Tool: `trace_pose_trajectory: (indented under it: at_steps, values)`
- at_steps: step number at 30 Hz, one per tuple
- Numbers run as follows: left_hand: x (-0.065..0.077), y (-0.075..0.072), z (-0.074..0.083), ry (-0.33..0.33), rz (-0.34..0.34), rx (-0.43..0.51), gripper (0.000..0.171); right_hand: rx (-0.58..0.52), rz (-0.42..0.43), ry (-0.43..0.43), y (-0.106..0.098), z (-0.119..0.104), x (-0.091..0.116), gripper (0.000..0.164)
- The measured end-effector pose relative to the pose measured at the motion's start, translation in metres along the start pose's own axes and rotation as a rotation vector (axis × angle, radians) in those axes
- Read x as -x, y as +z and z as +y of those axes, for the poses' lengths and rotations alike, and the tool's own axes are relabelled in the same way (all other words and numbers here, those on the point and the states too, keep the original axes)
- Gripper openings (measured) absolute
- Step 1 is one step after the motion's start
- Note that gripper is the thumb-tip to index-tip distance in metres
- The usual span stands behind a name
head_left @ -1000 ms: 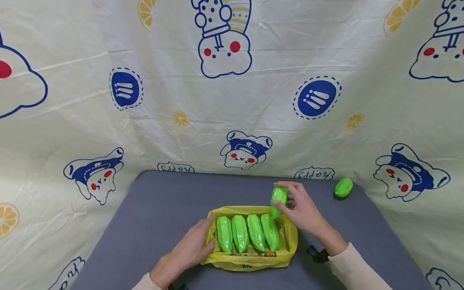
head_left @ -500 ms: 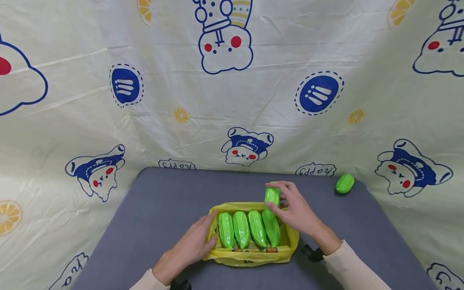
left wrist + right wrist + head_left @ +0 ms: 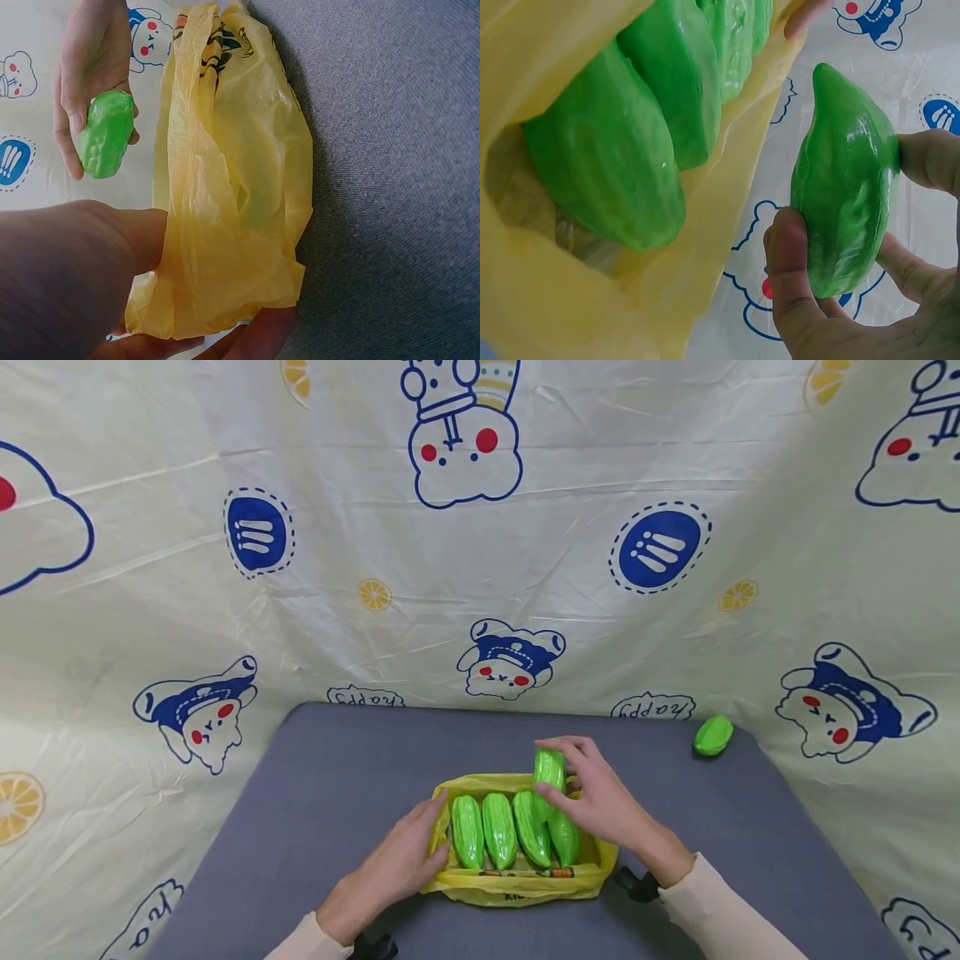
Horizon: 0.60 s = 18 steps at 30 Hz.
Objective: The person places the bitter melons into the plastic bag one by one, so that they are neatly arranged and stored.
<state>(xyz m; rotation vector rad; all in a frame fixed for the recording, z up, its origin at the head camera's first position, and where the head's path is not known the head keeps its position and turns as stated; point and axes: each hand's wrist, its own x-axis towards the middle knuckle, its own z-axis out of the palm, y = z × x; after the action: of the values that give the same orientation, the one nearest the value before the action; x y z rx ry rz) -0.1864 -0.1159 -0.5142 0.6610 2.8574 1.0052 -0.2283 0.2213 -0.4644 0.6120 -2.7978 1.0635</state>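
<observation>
A yellow plastic bag [image 3: 517, 893] lies spread into a tray shape, its mouth facing up. Several glossy green, ridged vegetables shaped like bitter gourds [image 3: 498, 831] lie side by side inside. My left hand [image 3: 405, 852] holds the bag's left end between thumb and fingers, also close up in the left wrist view. Above the bag's back rim, my right hand [image 3: 596, 789] grips another green bitter gourd [image 3: 844, 187] between thumb and fingertips. In the right wrist view its pointed end is away from the palm. In the head view it overlaps the gourds in the bag.
One more green gourd [image 3: 713, 736] rests at the far right corner of the grey table [image 3: 352, 760]. A pale printed cloth [image 3: 525, 560] hangs behind the table's back edge. Dark wrist devices [image 3: 637, 885] sit under the forearms.
My right hand has carried the held gourd leftward along the bag's back side, from the right end toward the middle. The left hand keeps its place on the bag. The view has tilted slightly.
</observation>
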Motion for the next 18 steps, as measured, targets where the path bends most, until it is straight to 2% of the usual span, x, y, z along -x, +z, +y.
trace_pose_trajectory:
  at_steps: [18]
  values:
    - [0.0, -0.003, 0.003, 0.019, 0.03, 0.002, 0.081, 0.001, -0.081, 0.017, 0.011, -0.018, -0.003, 0.063]
